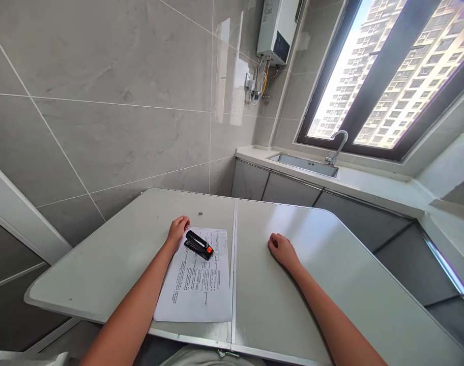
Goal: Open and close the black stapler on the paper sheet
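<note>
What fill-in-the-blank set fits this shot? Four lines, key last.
Lying on the printed paper is a black ____.
The hand at the paper's edge is the person's ____ one.
The right hand and the paper are on ____ sides of the table seam.
The faucet stands in front of a ____.

Missing words: stapler; left; opposite; window.

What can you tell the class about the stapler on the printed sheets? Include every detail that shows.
The stapler is mostly black, with an orange-red patch at its near right end and a pale streak along its upper side. Its material looks like plastic or metal; I can't tell which. Two long parts spread apart toward the far left end. It lies diagonally on the upper part of the printed sheets, near the left hand, which isn't gripping it.
</note>
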Motion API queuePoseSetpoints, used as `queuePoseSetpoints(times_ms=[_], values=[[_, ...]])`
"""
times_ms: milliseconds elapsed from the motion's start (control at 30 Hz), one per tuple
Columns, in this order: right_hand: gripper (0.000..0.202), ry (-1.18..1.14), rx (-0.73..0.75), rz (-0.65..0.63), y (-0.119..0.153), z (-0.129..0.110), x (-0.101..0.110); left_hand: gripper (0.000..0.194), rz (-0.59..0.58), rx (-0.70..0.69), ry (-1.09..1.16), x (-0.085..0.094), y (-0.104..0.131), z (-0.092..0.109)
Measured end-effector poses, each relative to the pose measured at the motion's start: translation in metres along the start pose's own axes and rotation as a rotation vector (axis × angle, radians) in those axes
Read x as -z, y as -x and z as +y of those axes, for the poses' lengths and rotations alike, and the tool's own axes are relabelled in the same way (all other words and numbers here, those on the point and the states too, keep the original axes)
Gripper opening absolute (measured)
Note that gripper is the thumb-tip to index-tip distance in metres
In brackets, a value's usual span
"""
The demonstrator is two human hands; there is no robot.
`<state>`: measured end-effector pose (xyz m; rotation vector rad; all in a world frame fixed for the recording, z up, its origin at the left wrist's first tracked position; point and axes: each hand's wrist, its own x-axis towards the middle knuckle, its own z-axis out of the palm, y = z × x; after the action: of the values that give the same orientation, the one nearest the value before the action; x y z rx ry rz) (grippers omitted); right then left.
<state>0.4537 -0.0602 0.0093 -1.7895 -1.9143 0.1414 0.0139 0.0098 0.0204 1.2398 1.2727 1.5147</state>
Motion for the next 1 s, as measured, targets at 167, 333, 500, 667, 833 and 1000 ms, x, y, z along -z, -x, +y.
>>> queuePoseSetpoints(times_ms=[167, 333, 500, 667, 833, 1000], values=[[0.016, -0.023, -0.007, -0.012, 0.000, 0.001, 0.000, 0.029, -0.002, 0.004, -0.012, 0.000, 0.001, 0.000], [0.016, -0.037, -0.006, -0.027, 0.000, -0.001, 0.002, 0.030, -0.029, -0.005, -0.056, -0.001, 0.003, 0.002], [0.016, -0.052, -0.009, -0.023, 0.002, -0.001, 0.003, 0.033, -0.089, -0.017, -0.130, -0.001, 0.006, 0.007], [0.017, -0.062, -0.009, -0.027, 0.002, 0.000, 0.002, 0.028, -0.216, -0.090, -0.288, 0.003, 0.006, 0.011], [0.018, -0.025, 0.019, -0.005, 0.002, -0.005, 0.004, 0.027, -0.419, -0.320, -0.769, 0.009, 0.003, 0.005], [0.017, -0.037, 0.050, 0.010, 0.010, -0.028, 0.003, 0.017, -0.413, -0.300, -0.859, 0.008, 0.000, -0.002]])
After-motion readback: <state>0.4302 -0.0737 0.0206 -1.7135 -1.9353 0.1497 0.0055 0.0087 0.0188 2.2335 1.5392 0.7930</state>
